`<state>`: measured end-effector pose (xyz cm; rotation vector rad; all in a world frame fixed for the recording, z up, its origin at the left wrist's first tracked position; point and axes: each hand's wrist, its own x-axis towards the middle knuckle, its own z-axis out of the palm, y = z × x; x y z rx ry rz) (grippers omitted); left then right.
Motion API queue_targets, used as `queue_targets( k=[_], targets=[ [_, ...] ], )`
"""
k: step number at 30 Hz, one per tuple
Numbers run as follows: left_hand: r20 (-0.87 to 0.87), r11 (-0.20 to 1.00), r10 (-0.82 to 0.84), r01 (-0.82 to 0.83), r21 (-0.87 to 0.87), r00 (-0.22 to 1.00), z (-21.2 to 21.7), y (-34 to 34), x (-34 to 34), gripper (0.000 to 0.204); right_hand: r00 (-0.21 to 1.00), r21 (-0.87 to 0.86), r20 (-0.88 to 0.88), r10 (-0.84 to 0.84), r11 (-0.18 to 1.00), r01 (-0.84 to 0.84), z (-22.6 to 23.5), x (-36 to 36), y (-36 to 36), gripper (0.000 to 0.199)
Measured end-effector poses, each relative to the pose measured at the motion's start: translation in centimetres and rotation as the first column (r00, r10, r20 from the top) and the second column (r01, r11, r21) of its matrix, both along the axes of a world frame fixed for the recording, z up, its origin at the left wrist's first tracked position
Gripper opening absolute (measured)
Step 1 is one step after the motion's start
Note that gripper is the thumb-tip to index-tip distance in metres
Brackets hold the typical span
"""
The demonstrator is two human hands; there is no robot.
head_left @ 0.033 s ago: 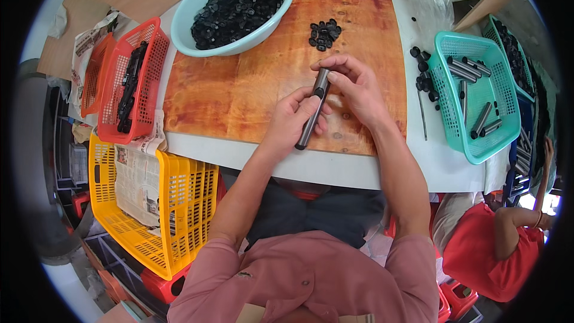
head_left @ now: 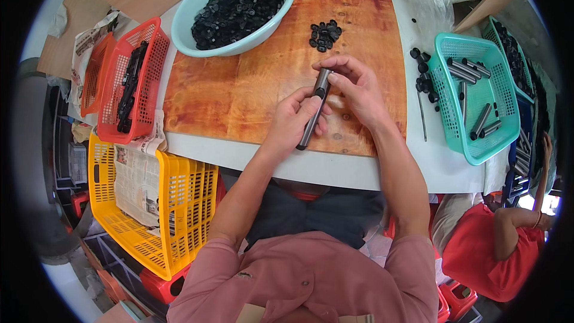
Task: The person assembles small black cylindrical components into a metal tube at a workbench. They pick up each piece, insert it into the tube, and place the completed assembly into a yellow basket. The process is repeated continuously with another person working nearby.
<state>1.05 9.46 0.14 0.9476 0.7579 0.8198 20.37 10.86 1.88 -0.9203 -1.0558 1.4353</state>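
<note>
Left hand point(head_left: 293, 121) is gripping metal tube point(head_left: 313, 109); right hand point(head_left: 357, 93) is pinching its 12 o'clock end w/ cap. Cap could slip, prob. rolling off board point(head_left: 239, 90).

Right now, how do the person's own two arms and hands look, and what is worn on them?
Both forearms are bare from the elbow down. The left hand and right hand wear no gloves, and no rings or watch can be seen. The salmon-pink shirt has sleeves pushed up near the elbows.
</note>
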Motion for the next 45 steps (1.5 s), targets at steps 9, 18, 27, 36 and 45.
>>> queue_targets(
  k=[9,18,27,36,45],
  targets=[
    [-0.018,0.995,-0.001,0.003,0.102,1.000,-0.8,0.1,0.5,0.033,1.000,0.029,0.030,-0.001,1.000,0.000,-0.5,-0.1,0.2,0.028],
    [-0.010,0.990,0.025,-0.023,0.140,1.000,-1.0,0.0,0.5,0.032,0.998,0.054,0.057,0.040,0.998,-0.043,-0.4,-0.5,0.0,0.045],
    [0.009,0.999,0.037,-0.037,-0.008,0.999,-0.7,0.9,0.4,0.031,0.996,0.044,-0.072,0.050,0.998,-0.047,-1.0,-1.0,0.0,0.036],
    [0.082,0.990,-0.117,0.123,-0.066,0.990,-0.1,1.1,-0.4,0.040,0.996,0.025,-0.071,0.049,0.999,-0.048,-1.6,-0.2,0.3,0.024],
    [0.110,0.995,-0.040,0.050,-0.090,0.993,0.1,0.6,0.2,0.038,0.996,0.011,-0.088,0.025,1.000,-0.024,-1.3,-0.7,0.1,0.027]
  ],
)
